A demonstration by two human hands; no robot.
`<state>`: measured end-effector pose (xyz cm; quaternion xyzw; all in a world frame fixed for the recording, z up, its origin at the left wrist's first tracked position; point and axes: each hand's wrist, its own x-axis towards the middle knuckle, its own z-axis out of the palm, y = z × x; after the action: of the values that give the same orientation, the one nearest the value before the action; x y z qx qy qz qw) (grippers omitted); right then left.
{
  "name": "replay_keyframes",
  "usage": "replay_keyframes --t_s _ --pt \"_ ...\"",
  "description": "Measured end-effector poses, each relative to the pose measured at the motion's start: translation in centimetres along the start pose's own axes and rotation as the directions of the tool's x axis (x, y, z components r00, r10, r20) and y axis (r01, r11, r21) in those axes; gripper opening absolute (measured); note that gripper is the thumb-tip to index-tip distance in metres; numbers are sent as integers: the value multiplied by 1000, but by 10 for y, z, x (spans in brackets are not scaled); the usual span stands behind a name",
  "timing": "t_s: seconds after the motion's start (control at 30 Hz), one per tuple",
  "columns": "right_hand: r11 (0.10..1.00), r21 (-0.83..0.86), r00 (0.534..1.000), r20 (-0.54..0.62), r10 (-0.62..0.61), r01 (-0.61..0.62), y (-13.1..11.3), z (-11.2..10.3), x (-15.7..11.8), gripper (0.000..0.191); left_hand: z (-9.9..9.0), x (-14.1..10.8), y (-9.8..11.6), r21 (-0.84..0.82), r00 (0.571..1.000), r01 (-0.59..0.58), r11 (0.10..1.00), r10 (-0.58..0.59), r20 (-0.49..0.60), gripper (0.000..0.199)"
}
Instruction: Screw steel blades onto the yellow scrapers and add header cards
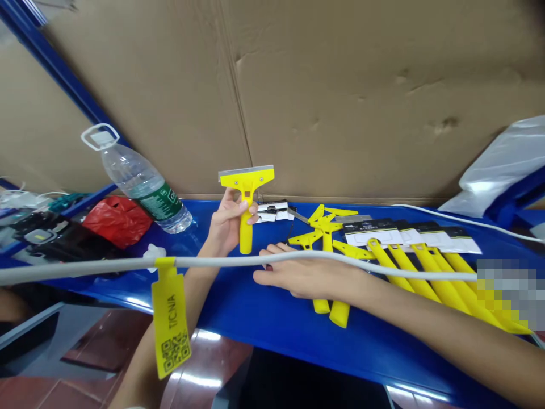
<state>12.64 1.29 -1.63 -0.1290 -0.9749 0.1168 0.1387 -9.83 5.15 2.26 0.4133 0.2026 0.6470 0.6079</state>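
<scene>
My left hand (227, 222) is closed round the handle of a yellow scraper (246, 230), held upright with its wide head on top. A clear strip runs along the scraper's top edge, and two screws show on the head. Low over the blue table, my right hand (298, 270) has its fingers curled together. Something small and dark red shows between its thumb and forefinger, too hidden to name. Just beyond and under that hand lie several loose yellow scrapers (327, 226), partly covered by the hand and forearm.
Packaged scrapers (443, 272) with black-and-white cards lie in a row at right. Small white-and-black boxes (275, 211) sit behind my left hand. A water bottle (149, 187) and red bag (117, 221) stand left. A white cable (221, 261) with a yellow tag (170, 318) crosses in front.
</scene>
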Motion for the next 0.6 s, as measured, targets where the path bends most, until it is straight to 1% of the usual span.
replay_keyframes --t_s 0.07,0.1,0.17,0.33,0.43,0.53,0.6 --pt "995 -104 997 80 1 8 -1 5 -2 59 -2 1 -1 -17 999 22 1000 -22 -24 41" --pt "988 -150 994 111 -4 20 -1 6 -3 59 -2 2 -2 -31 999 31 999 -33 -38 41" --pt "980 -194 991 134 -10 36 -2 6 -2 54 -4 5 -4 -52 997 46 998 -49 -64 42" --pt "978 -210 991 134 26 3 -5 9 0 45 -9 10 -9 -48 990 89 995 -93 -109 27" --pt "982 -187 990 133 44 -19 -3 6 1 41 -10 12 -13 -25 982 114 993 -116 -147 23" --pt "986 -155 991 109 80 -63 8 -7 5 39 -11 12 -19 8 975 143 990 -139 -174 22" --pt "982 -144 988 74 137 -125 25 -20 11 38 -11 12 -23 27 971 159 987 -151 -187 20"
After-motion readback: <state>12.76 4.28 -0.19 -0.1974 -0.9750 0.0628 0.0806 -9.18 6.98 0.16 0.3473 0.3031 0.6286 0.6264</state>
